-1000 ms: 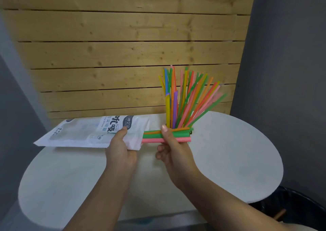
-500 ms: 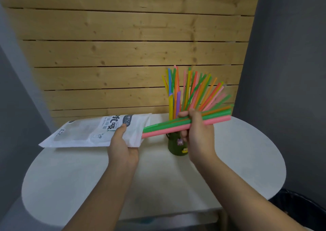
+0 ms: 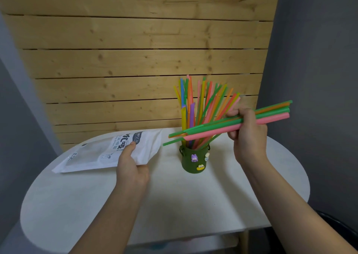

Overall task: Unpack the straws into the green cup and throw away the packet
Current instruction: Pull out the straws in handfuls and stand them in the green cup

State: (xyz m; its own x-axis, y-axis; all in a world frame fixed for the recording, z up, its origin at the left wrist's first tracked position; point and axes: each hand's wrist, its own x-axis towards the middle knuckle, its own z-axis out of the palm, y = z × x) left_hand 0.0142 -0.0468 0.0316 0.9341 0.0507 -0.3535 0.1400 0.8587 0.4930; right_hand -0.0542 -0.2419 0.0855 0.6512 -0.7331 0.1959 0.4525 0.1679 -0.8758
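Observation:
My right hand (image 3: 247,131) grips a small bundle of green, orange and pink straws (image 3: 211,127), held nearly level in the air, fully out of the packet. Their left tips hang just above and left of the green cup (image 3: 194,161). The cup stands on the white table (image 3: 174,205) with small figures stuck on its front, and several coloured straws (image 3: 201,102) fan upright out of it. My left hand (image 3: 129,166) holds the white straw packet (image 3: 108,151) by its open right end, above the table's left side.
A wooden slat wall (image 3: 135,59) rises right behind the table. Grey walls close in at left and right. A dark bin (image 3: 337,226) sits low at the right, beside the table's edge.
My right hand has pulled the bundle of straws rightward and clear of the packet's mouth. The packet in my left hand has dipped slightly lower.

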